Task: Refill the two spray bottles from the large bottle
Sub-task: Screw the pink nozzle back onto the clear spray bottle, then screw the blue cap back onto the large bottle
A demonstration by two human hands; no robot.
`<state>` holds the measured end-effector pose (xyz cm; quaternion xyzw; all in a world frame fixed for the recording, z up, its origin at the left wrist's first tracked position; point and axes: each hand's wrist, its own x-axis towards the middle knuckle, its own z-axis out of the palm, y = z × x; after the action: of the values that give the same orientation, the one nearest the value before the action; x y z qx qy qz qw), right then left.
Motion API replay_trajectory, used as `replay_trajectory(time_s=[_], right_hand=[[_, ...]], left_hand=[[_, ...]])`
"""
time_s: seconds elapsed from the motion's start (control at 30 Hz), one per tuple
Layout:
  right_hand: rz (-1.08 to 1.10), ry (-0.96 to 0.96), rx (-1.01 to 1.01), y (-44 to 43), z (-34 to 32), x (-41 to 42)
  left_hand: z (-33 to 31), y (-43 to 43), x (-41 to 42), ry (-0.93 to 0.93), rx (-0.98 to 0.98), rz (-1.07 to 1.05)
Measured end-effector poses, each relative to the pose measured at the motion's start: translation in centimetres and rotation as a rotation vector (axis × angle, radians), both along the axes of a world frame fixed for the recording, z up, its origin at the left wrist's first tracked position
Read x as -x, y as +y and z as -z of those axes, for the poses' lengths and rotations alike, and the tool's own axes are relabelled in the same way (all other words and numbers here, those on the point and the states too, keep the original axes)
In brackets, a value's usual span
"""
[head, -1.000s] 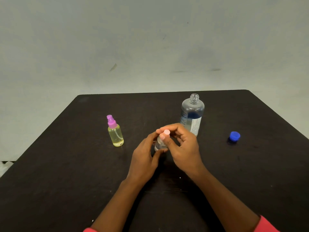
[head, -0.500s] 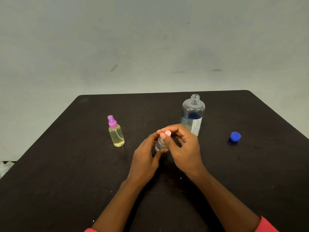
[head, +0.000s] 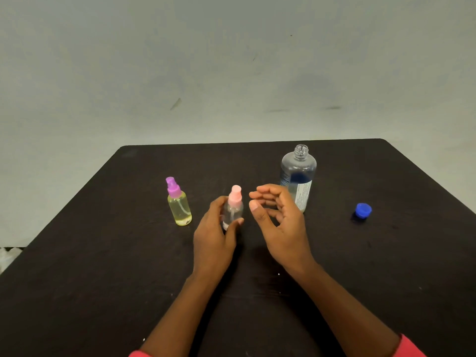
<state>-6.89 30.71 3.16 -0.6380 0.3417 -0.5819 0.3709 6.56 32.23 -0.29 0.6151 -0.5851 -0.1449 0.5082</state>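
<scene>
My left hand [head: 214,233] grips a small clear spray bottle [head: 234,208] with a pink cap, upright near the middle of the black table [head: 77,266]. My right hand [head: 280,222] hovers just to its right, fingers apart and holding nothing. A second small spray bottle [head: 179,203], purple cap on and filled with yellowish liquid, stands to the left. Behind my right hand stands the large clear bottle [head: 298,173] with its neck uncapped and a blue label; its lower left side is hidden by my fingers.
A blue cap [head: 362,210] lies on the table to the right of the large bottle. A pale wall rises behind the table's far edge. Pink sleeves show at the bottom of the view.
My right hand has let go of the pink cap and pulled away to the right, fingers spread. The pink-capped bottle, still in my left hand, has shifted a little to the left.
</scene>
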Motion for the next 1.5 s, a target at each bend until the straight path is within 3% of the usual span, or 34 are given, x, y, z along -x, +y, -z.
replay_trajectory(time_s=[0.5, 0.77, 1.07, 1.17, 1.27, 1.33, 1.43, 1.5], right_hand=[[0.086, 0.045, -0.013, -0.5, 0.4, 0.3], [0.091, 0.060, -0.008, -0.5, 0.4, 0.2], [0.133, 0.033, 0.040, -0.5, 0.1, 0.6], [0.263, -0.004, 0.126, -1.0, -0.6, 1.5], [0.551, 0.010, 0.218, -2.5, -1.0, 3.8], [0.756, 0.120, 0.213, -3.9, -0.8, 5.9], [1.007, 0.374, -0.075, -5.4, 0.2, 8.8], [1.035, 0.504, -0.292, -5.8, 0.6, 10.1]], left_hand=[[-0.4, -1.1, -1.6, 0.161, -0.038, -0.220], [-0.5, -1.0, -1.5, 0.104, 0.013, -0.376], [-0.6, -0.7, -1.3, 0.032, -0.019, -0.415], [-0.4, -0.6, -1.3, 0.031, -0.009, -0.402], [-0.1, -0.4, -1.0, 0.003, 0.084, -0.316], [0.1, -0.3, -0.7, -0.086, 0.210, -0.211], [0.5, -0.5, 0.2, -0.228, 0.356, -0.089], [0.6, -0.8, 1.4, -0.355, 0.404, -0.053]])
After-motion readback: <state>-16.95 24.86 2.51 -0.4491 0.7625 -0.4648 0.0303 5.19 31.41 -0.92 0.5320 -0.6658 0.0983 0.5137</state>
